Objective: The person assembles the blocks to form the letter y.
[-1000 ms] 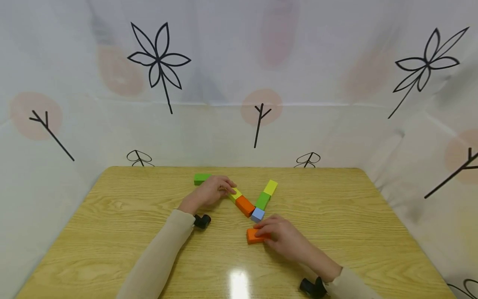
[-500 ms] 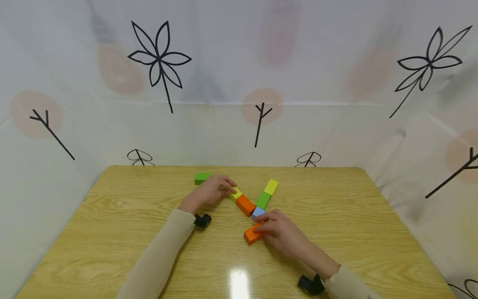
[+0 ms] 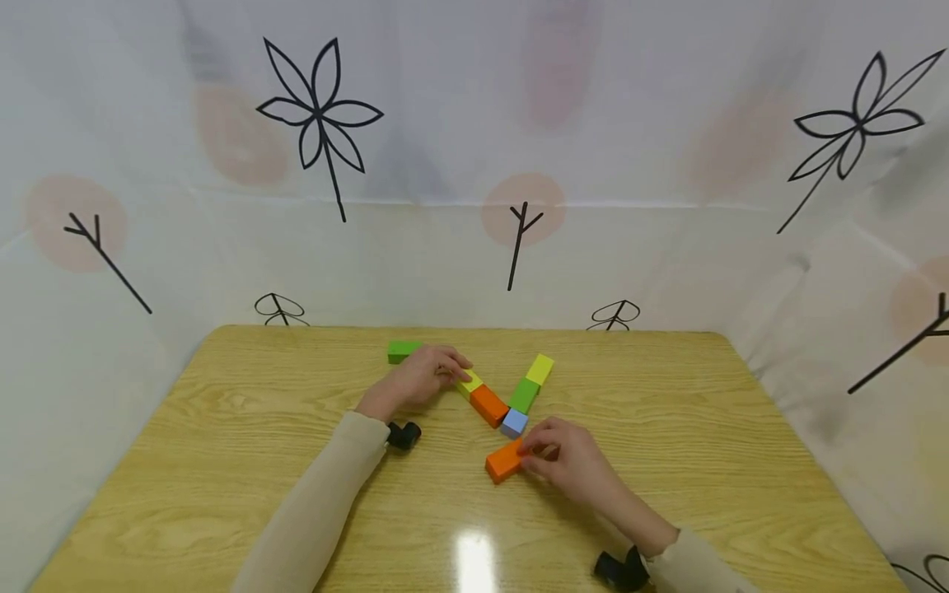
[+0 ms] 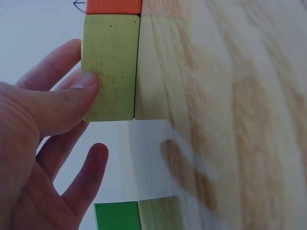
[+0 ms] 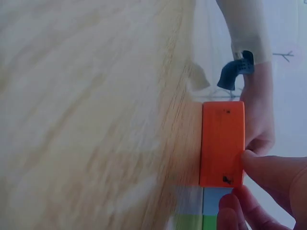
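Loose orange rectangular wooden block (image 3: 505,460) lies near-centre on the desk (image 3: 222,461), just near of the small pale-blue cube (image 3: 514,423). Right hand (image 3: 567,459) pinches its right end; left hand (image 3: 423,376) grips the yellow-green block (image 4: 109,67). Step: aligning; next needs butting squarely against the cube.

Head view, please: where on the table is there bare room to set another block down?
Bare wood lies along the table's near-left stretch beside the left sleeve, and right of the yellow-green block toward the right edge. It is crowded mid-table, around the blue block and the right hand.
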Demonstrator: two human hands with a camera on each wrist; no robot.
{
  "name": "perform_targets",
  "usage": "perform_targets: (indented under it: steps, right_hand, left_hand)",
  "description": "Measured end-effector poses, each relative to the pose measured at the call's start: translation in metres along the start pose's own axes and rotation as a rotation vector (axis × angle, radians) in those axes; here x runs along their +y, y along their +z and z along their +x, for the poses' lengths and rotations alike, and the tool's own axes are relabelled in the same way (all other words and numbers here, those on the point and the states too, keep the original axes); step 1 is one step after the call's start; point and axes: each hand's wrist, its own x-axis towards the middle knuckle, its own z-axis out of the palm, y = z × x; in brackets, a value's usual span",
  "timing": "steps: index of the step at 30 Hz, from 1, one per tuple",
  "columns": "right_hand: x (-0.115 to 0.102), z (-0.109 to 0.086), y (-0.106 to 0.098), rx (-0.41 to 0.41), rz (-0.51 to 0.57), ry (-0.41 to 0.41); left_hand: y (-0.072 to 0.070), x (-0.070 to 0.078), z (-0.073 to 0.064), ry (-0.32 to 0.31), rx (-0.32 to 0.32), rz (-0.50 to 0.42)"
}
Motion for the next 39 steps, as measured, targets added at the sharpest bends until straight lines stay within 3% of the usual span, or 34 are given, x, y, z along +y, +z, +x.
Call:
perform_targets:
  steps: [21, 39]
  right_hand:
    - [0.003, 0.012, 0.006, 0.084, -0.092, -0.028]
    - [0.005, 0.017, 0.003, 0.063, -0.099, -0.017]
  left_hand:
    - [0.001, -0.001, 0.001, 0.009, 0.001, -0.005]
    - [0.002, -0.002, 0.001, 0.002, 0.012, -0.006]
